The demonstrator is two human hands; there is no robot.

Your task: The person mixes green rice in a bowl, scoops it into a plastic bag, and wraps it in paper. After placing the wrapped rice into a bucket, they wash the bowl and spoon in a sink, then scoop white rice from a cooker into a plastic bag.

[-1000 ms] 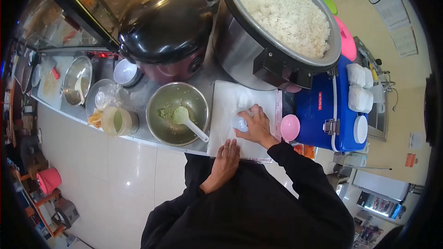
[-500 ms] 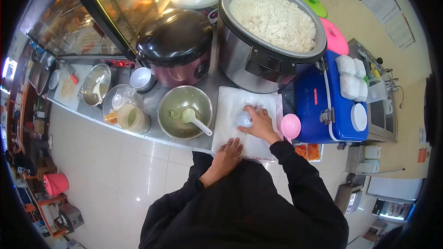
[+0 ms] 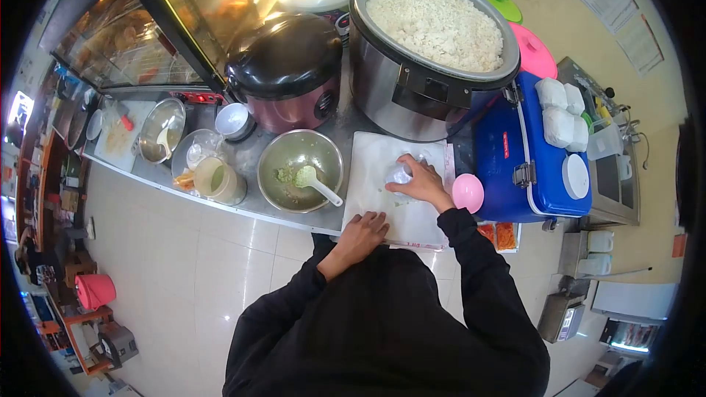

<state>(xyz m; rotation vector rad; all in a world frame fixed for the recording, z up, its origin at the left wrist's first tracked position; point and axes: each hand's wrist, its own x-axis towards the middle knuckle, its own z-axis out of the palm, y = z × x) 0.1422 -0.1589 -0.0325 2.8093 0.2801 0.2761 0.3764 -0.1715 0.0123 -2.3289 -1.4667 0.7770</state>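
On the stack of white paper sheets (image 3: 368, 154), my right hand (image 3: 426, 184) curls its fingers over a wad of clear plastic (image 3: 398, 176) that looks like a crumpled bag. Small greenish specks show on the paper just below it. My left hand (image 3: 360, 238) lies flat at the front left edge of the sheets, fingers stretched out and holding nothing. Left of the paper stands a steel bowl (image 3: 278, 153) with a little green mixture and a white rice paddle (image 3: 322, 189) leaning in it. A pink cup (image 3: 468, 192) is close to my right wrist.
Behind the paper stands a large cooker full of rice (image 3: 441, 29), with a closed dark rice cooker (image 3: 287, 66) beside it. A blue cooler box (image 3: 507, 154) bounds the right side. Further left are a plastic tub (image 3: 220, 180), another steel bowl (image 3: 151, 151) and a glass display case (image 3: 121, 44).
My right hand and the plastic have shifted slightly across the paper, away from me, uncovering the specks. My left hand stays at the front edge. The whole view has shifted a little.
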